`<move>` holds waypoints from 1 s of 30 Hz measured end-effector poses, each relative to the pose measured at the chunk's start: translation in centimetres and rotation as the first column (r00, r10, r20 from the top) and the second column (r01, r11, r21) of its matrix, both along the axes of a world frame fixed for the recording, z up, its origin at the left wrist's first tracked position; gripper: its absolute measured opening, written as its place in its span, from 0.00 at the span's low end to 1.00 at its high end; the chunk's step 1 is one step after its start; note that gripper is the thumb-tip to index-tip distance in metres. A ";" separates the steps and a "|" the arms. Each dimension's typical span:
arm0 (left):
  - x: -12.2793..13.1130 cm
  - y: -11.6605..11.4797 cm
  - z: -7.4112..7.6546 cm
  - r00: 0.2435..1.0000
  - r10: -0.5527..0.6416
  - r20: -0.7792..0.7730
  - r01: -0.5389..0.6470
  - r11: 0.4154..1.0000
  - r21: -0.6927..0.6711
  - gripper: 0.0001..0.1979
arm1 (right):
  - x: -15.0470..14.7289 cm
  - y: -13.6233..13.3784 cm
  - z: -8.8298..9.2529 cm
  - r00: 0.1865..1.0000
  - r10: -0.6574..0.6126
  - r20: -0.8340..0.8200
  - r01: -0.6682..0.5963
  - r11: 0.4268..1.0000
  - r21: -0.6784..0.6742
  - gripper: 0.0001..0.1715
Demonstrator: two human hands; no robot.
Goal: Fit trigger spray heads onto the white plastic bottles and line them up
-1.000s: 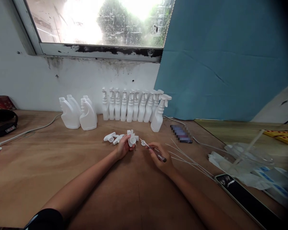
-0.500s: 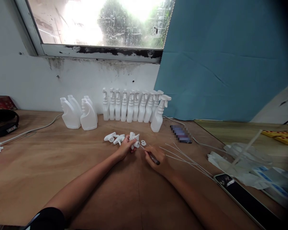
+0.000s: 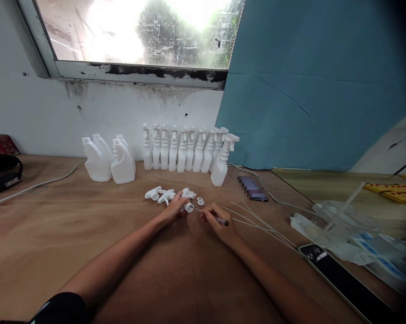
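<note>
My left hand (image 3: 173,209) curls around a white spray head (image 3: 188,207). My right hand (image 3: 219,226) pinches a thin tool (image 3: 222,221) (dark handle), tip pointing left at it.

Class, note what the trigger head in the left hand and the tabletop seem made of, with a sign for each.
Trigger head in the left hand: likely plastic, matte opaque white, with a moulded shape. Tabletop: wood, perhaps plywood or veneer; brown, flowing grain, dull sheen.
</note>
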State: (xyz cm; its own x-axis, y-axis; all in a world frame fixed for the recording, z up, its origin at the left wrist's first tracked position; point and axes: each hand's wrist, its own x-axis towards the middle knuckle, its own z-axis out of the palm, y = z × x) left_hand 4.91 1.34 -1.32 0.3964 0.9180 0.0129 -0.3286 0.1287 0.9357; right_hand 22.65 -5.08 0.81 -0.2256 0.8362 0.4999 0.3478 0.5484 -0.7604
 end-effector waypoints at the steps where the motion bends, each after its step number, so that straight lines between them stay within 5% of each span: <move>1: 0.0 -0.1 0.1 1.000 -0.012 0.001 0.012 1.000 0.001 0.16 | 0.1 0.1 0.1 0.999 0.019 -0.046 -0.020 0.999 -0.036 0.12; 8: 0.0 -0.5 0.7 0.998 -0.063 0.030 0.064 0.997 -0.033 0.17 | 0.0 0.2 0.8 0.958 0.071 -0.278 -0.124 0.977 -0.175 0.13; 13: -0.4 -0.6 0.9 0.996 -0.055 0.074 0.058 0.997 -0.046 0.15 | -0.4 -0.1 0.6 0.977 0.136 -0.163 -0.160 0.977 -0.142 0.10; 18: -0.5 -0.5 0.8 0.996 -0.048 0.071 0.053 0.997 -0.062 0.16 | -0.3 0.3 0.0 0.985 0.121 0.123 -0.138 0.980 0.143 0.09; 23: -0.1 -0.2 0.2 0.999 0.028 0.026 -0.026 0.996 -0.090 0.18 | -0.6 0.7 0.1 0.866 -0.005 0.500 -0.252 0.858 0.446 0.17; 30: 0.2 -0.4 0.0 0.992 0.124 -0.005 -0.124 0.991 -0.054 0.21 | -0.5 0.7 0.2 0.870 -0.043 0.492 -0.254 0.816 0.519 0.21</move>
